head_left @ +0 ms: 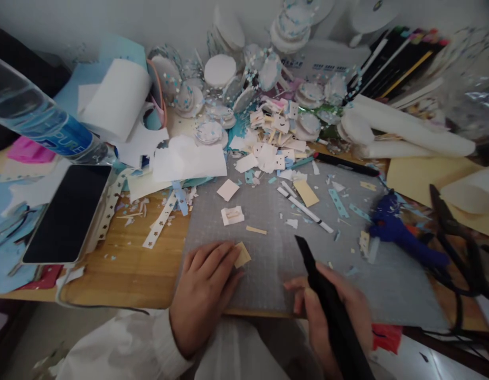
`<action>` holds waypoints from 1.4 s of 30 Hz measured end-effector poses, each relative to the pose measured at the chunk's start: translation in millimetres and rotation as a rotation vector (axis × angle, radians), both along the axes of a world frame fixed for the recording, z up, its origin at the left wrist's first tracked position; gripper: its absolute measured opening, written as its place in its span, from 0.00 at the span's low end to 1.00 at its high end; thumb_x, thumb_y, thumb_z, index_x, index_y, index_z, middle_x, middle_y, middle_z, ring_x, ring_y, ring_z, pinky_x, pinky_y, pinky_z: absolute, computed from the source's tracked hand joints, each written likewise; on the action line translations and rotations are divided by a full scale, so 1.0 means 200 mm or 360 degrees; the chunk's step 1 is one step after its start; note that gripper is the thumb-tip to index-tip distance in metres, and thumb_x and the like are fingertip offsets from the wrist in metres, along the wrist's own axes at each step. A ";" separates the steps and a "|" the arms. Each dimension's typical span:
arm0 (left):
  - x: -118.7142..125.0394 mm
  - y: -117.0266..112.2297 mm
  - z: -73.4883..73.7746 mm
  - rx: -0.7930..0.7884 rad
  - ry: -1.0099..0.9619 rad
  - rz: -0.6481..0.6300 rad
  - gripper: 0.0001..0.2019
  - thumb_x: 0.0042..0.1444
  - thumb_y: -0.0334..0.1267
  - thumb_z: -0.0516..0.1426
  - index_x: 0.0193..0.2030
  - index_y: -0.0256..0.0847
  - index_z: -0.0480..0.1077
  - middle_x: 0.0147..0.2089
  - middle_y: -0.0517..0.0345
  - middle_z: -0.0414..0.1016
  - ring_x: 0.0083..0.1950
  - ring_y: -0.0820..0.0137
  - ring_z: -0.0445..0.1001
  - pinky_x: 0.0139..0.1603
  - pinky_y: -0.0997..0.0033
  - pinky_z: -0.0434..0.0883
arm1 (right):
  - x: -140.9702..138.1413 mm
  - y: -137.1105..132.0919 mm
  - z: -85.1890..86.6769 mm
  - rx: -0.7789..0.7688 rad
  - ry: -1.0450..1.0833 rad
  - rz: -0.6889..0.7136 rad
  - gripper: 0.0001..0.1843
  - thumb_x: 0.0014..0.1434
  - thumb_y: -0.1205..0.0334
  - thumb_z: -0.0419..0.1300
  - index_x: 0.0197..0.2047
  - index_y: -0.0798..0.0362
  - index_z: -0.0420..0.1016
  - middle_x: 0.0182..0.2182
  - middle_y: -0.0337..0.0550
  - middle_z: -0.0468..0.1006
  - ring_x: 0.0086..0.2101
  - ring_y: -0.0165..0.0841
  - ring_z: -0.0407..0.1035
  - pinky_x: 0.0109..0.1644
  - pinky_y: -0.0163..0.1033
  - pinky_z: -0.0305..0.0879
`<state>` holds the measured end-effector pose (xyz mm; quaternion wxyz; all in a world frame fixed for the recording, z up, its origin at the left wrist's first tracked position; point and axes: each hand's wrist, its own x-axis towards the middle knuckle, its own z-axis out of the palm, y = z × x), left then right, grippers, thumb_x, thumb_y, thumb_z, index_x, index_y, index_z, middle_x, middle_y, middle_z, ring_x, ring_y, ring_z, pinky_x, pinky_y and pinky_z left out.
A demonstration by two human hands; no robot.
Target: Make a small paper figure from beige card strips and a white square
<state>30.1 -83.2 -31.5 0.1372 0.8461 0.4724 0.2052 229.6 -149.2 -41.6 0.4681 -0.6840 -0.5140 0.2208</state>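
Observation:
My left hand (208, 282) rests on the grey cutting mat (264, 285), its fingers bent and close together. They hold a small tan piece of card (243, 255) against the mat, and its left part is hidden under the fingertips. My right hand (339, 306) grips a black utility knife (327, 295) above the mat's front part, blade end pointing up and away. Beyond my left hand lie a thin tan strip (256, 230), a small white folded paper piece (232, 215) and a pale pink square (227, 190). A tan rectangle (306, 192) lies farther right.
Paper scraps surround a white stick (306, 209). Small paper figures (274, 132) pile up at the back. A blue glue gun (403, 235) and black-handled scissors (462, 248) lie right. A phone (70, 214) and water bottle (42, 119) are left.

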 end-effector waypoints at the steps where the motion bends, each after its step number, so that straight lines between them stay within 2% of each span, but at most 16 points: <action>1: 0.01 0.00 0.00 -0.0015 -0.0029 0.0013 0.14 0.61 0.35 0.56 0.54 0.39 0.68 0.52 0.52 0.75 0.52 0.61 0.68 0.52 0.59 0.64 | 0.00 0.02 0.00 0.0020 0.0091 -0.0026 0.18 0.61 0.59 0.57 0.54 0.52 0.66 0.24 0.36 0.77 0.15 0.26 0.66 0.18 0.31 0.66; 3: 0.02 0.00 0.01 -0.0055 -0.0083 0.0044 0.15 0.60 0.32 0.56 0.54 0.41 0.68 0.50 0.53 0.76 0.51 0.62 0.68 0.52 0.58 0.64 | -0.01 0.05 0.00 0.0040 0.0151 0.0010 0.18 0.63 0.61 0.54 0.56 0.51 0.64 0.25 0.35 0.78 0.15 0.25 0.65 0.18 0.31 0.66; 8: 0.04 0.03 0.02 -0.0216 -0.0238 0.0147 0.14 0.57 0.29 0.57 0.50 0.42 0.68 0.47 0.53 0.75 0.49 0.61 0.69 0.49 0.57 0.65 | -0.07 0.13 0.01 0.0110 -0.0002 0.0188 0.10 0.61 0.65 0.55 0.47 0.48 0.67 0.30 0.38 0.80 0.22 0.27 0.72 0.26 0.32 0.71; 12: 0.05 0.06 0.02 -0.0339 -0.0293 0.0259 0.13 0.52 0.26 0.59 0.44 0.42 0.69 0.42 0.57 0.76 0.46 0.61 0.71 0.46 0.58 0.65 | -0.12 0.17 0.00 0.0138 0.0037 0.0196 0.11 0.60 0.65 0.56 0.47 0.48 0.65 0.33 0.40 0.80 0.29 0.30 0.76 0.33 0.35 0.74; 16: 0.05 0.06 0.02 -0.0482 -0.0525 0.0315 0.10 0.54 0.27 0.57 0.41 0.42 0.67 0.38 0.59 0.73 0.41 0.66 0.70 0.42 0.64 0.66 | -0.15 0.19 -0.01 0.0155 0.0062 0.0254 0.14 0.59 0.68 0.57 0.48 0.47 0.64 0.36 0.41 0.79 0.34 0.31 0.76 0.36 0.35 0.75; 19: 0.05 0.04 0.04 -0.0722 -0.0861 0.0339 0.07 0.56 0.29 0.57 0.40 0.42 0.66 0.35 0.61 0.70 0.37 0.71 0.70 0.38 0.70 0.68 | -0.17 0.19 -0.01 0.0189 0.0104 0.0297 0.17 0.57 0.68 0.59 0.49 0.47 0.63 0.37 0.42 0.77 0.34 0.30 0.75 0.37 0.36 0.75; 24: 0.05 0.05 0.10 -0.1259 -0.1437 0.0371 0.11 0.53 0.33 0.62 0.41 0.40 0.65 0.33 0.62 0.69 0.35 0.74 0.71 0.37 0.75 0.71 | -0.19 0.20 0.03 0.0180 0.0318 0.0418 0.21 0.56 0.69 0.60 0.50 0.47 0.59 0.35 0.39 0.74 0.33 0.30 0.73 0.38 0.38 0.74; 30: 0.03 0.08 0.12 -0.1664 -0.1821 0.0295 0.12 0.51 0.30 0.64 0.39 0.38 0.66 0.31 0.63 0.68 0.33 0.79 0.69 0.35 0.80 0.70 | -0.19 0.22 0.06 0.0148 0.0538 0.0513 0.22 0.56 0.70 0.59 0.51 0.45 0.56 0.32 0.35 0.72 0.31 0.28 0.71 0.35 0.34 0.73; 33: 0.01 0.09 0.12 -0.1779 -0.1876 0.0275 0.12 0.50 0.28 0.64 0.38 0.38 0.66 0.31 0.63 0.68 0.33 0.79 0.69 0.35 0.80 0.69 | -0.18 0.23 0.07 0.0065 0.0640 0.0526 0.22 0.56 0.70 0.59 0.51 0.45 0.57 0.31 0.34 0.72 0.30 0.28 0.71 0.34 0.33 0.72; 37: 0.00 0.10 0.12 -0.1895 -0.1900 0.0209 0.12 0.49 0.27 0.64 0.37 0.38 0.65 0.32 0.62 0.70 0.34 0.78 0.70 0.35 0.79 0.69 | -0.17 0.25 0.08 0.0087 0.0689 0.0506 0.21 0.56 0.71 0.59 0.50 0.43 0.58 0.31 0.33 0.72 0.29 0.27 0.71 0.31 0.31 0.72; 42: 0.00 0.11 0.13 -0.1833 -0.1849 0.0201 0.11 0.50 0.27 0.63 0.37 0.37 0.66 0.33 0.61 0.71 0.34 0.79 0.70 0.35 0.81 0.68 | -0.13 0.29 0.07 0.0138 0.0367 0.0444 0.15 0.56 0.70 0.60 0.44 0.46 0.63 0.30 0.34 0.71 0.29 0.27 0.71 0.31 0.32 0.71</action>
